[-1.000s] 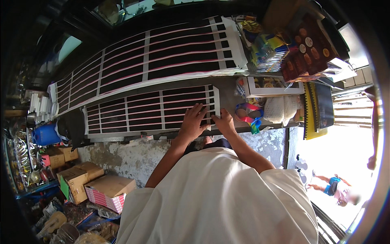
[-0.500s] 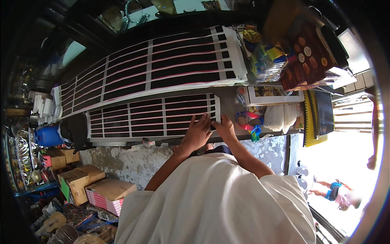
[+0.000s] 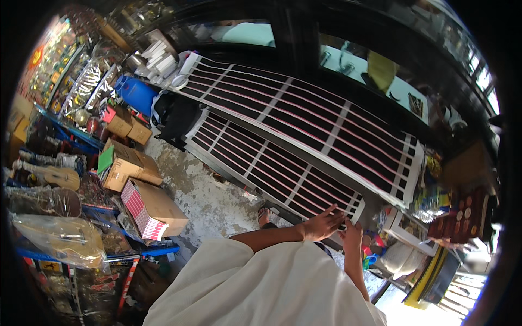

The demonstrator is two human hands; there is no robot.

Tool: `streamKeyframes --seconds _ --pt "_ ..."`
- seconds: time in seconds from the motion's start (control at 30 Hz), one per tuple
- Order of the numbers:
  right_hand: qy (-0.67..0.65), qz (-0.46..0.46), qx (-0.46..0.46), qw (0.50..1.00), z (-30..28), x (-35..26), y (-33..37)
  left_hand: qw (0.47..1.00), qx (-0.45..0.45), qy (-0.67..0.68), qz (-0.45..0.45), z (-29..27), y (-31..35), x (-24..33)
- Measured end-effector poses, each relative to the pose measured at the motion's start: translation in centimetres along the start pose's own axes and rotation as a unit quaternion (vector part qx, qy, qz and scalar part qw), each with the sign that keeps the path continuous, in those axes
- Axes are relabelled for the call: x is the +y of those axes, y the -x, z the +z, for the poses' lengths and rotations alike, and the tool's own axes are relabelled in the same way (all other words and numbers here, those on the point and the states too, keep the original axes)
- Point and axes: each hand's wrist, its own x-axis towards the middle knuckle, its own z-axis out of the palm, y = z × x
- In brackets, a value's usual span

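Observation:
A long black sheet with white and pink lines (image 3: 258, 157) lies along the lower shelf in front of me. At its right end, my left hand (image 3: 321, 225) rests on it with the fingers stretched out and flat. Close beside it, my right hand (image 3: 352, 234) has its fingers drawn together on the sheet's near right corner. What lies between those fingertips is small and partly hidden. A second, larger sheet of the same pattern (image 3: 310, 117) lies on the raised surface behind, untouched.
Cardboard boxes (image 3: 157, 209) and wrapped guitars (image 3: 60, 239) fill the left side. A blue container (image 3: 133, 93) stands by the sheets' far left end. To my right are a white-framed box (image 3: 413, 233), a bagged bundle (image 3: 402, 258) and yellow-and-black folders (image 3: 432, 277).
The view has swung left and tilted, so the sheets now slant down to the right. Both hands stay at the same end of the lower sheet.

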Motion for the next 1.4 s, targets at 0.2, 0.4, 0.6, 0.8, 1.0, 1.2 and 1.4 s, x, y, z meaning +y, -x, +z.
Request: streamKeyframes --seconds 0.2,0.4,0.6,0.8,1.0,1.2,1.4 --pt "0.158 -0.082 0.037 0.983 1.1 0.8 1.4 0.998 -0.036 0.054 -0.002 0.8 2.8 -2.3" --pt "0.081 -0.083 0.088 0.989 -0.3 4.2 0.6 0.948 0.128 0.220 -0.191 -2.3 13.1 -12.2" --pt "0.088 -0.041 0.191 0.977 1.8 6.7 0.3 0.780 0.347 -0.022 -0.520 -12.3 29.7 -28.2" --pt "0.014 -0.005 0.297 0.955 2.0 8.6 -1.5 0.721 0.420 -0.053 -0.548 -25.3 40.4 -43.1" --pt "0.619 -0.115 0.384 0.676 -2.7 10.6 -6.2 0.798 0.350 -0.097 -0.482 -32.3 40.9 -52.8" --pt "0.616 -0.105 0.398 0.672 -2.3 9.1 -5.2 0.866 0.302 -0.134 -0.374 -34.4 40.7 -57.3" --pt "0.861 -0.002 0.285 0.422 1.6 5.2 -1.7 0.793 0.352 -0.107 -0.485 -36.0 45.0 -63.3"
